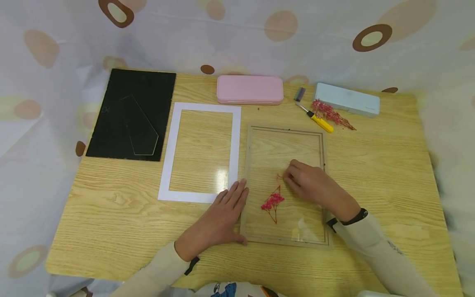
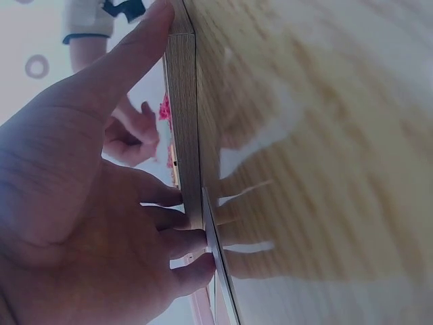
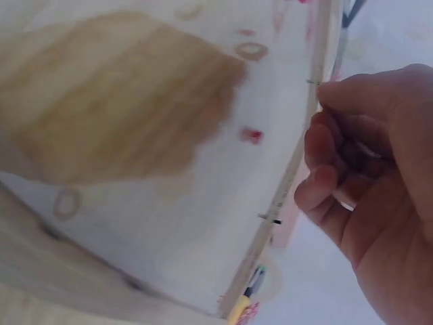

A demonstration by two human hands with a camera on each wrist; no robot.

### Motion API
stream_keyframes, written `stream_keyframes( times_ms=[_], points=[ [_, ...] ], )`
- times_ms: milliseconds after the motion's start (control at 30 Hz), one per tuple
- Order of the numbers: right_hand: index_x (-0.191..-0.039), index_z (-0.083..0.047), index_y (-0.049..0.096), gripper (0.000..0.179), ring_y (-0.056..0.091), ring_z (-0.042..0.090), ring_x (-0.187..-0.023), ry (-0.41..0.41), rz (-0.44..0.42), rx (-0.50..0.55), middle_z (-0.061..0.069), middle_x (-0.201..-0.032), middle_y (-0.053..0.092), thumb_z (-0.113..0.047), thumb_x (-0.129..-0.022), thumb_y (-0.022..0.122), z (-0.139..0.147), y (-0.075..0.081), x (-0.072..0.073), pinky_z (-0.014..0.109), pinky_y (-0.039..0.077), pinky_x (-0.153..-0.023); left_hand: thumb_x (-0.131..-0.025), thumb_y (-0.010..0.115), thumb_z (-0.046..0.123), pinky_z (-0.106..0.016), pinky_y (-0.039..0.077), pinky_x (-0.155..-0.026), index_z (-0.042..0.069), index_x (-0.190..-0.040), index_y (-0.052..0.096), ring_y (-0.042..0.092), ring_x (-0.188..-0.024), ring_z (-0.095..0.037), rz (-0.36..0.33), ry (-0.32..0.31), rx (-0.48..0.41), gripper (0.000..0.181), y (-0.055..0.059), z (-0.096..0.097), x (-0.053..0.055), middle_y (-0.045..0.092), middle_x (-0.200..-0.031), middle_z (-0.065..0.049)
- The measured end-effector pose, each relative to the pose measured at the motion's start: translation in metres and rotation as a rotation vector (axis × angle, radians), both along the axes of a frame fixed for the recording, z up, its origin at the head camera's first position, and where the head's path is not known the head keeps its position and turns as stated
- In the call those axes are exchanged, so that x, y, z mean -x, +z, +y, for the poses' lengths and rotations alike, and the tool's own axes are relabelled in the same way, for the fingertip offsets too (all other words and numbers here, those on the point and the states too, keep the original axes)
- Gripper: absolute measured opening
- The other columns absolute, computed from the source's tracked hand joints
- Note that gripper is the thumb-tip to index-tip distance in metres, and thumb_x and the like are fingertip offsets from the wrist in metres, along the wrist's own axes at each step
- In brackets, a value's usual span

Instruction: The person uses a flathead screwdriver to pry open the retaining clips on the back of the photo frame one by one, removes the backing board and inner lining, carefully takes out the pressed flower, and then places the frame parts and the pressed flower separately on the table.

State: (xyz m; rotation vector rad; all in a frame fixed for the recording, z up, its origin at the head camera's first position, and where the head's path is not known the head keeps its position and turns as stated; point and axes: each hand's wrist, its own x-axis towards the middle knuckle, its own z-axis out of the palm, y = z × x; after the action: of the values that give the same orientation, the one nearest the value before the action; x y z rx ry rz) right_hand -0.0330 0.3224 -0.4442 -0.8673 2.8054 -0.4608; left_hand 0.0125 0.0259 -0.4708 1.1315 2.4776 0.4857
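Observation:
My right hand [image 1: 306,181] is over the glass of a wood-coloured picture frame [image 1: 285,243], thumb and fingers pinched together. A thin reddish bit of a dried flower sprig [image 1: 279,176] shows at its fingertips; the rest is hidden by the hand. Just below and left, a pink dried flower cluster [image 1: 272,201] with thin stems lies on the glass. My left hand [image 1: 222,218] rests along the left side of the frame, thumb spread near the lower corner. Its fingertips overlap the lower right corner of a white paper mat [image 1: 200,198]. In the left wrist view, the fingers [image 2: 186,244] touch the frame's side.
On the left lies a black backing board [image 1: 107,123] with a stand flap. Along the back are a pink case [image 1: 250,88] and a light blue case [image 1: 345,99]. Near these lie a small dark block [image 1: 299,94], a yellow-handled screwdriver [image 1: 322,122] and a pink dried flower bunch [image 1: 330,113].

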Motion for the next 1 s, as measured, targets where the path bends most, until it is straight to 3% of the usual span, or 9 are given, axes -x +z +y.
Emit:
stream_keyframes(
  times_ms=[300,633,833,1000],
  points=[
    [-0.089,-0.013,0.066,0.007,0.057,0.004,-0.077,0.114,-0.093,0.076,-0.002,-0.102,0.062,-0.008,-0.094,0.068,-0.015,0.002,-0.004,0.027,0.052,-0.065,-0.068,0.08,0.069,-0.045,0.021,-0.119,-0.001,-0.159,0.012,0.005,-0.154,-0.03,-0.006,-0.004,0.022,0.133,0.001,0.0,0.0,0.0,-0.167,-0.017],
    [-0.085,-0.012,0.066,0.009,0.053,0.005,-0.065,0.095,-0.068,-0.013,-0.001,-0.086,0.057,-0.008,-0.09,0.073,-0.014,-0.004,-0.01,0.026,0.049,-0.057,-0.067,0.08,0.07,-0.045,0.022,-0.119,-0.001,-0.159,0.012,0.004,-0.154,-0.03,-0.004,-0.002,0.01,0.134,-0.001,-0.001,0.001,0.0,-0.167,-0.017],
    [-0.087,-0.013,0.068,0.007,0.053,0.004,-0.068,0.068,-0.042,0.041,-0.002,-0.089,0.058,-0.008,-0.09,0.073,-0.002,0.001,-0.009,0.025,0.049,-0.058,-0.068,0.081,0.068,-0.047,0.023,-0.118,-0.001,-0.159,0.013,0.005,-0.153,-0.032,-0.026,-0.001,-0.003,0.133,0.001,0.0,0.001,0.001,-0.167,-0.018],
    [-0.088,-0.012,0.074,0.008,0.06,0.009,-0.074,0.104,-0.011,0.073,0.001,-0.094,0.061,-0.006,-0.085,0.078,0.004,0.002,-0.009,0.029,0.053,-0.061,-0.068,0.08,0.068,-0.046,0.022,-0.119,0.0,-0.159,0.011,0.003,-0.154,-0.03,-0.032,0.002,0.0,0.134,0.001,-0.001,0.001,-0.001,-0.167,-0.016]
  ],
)
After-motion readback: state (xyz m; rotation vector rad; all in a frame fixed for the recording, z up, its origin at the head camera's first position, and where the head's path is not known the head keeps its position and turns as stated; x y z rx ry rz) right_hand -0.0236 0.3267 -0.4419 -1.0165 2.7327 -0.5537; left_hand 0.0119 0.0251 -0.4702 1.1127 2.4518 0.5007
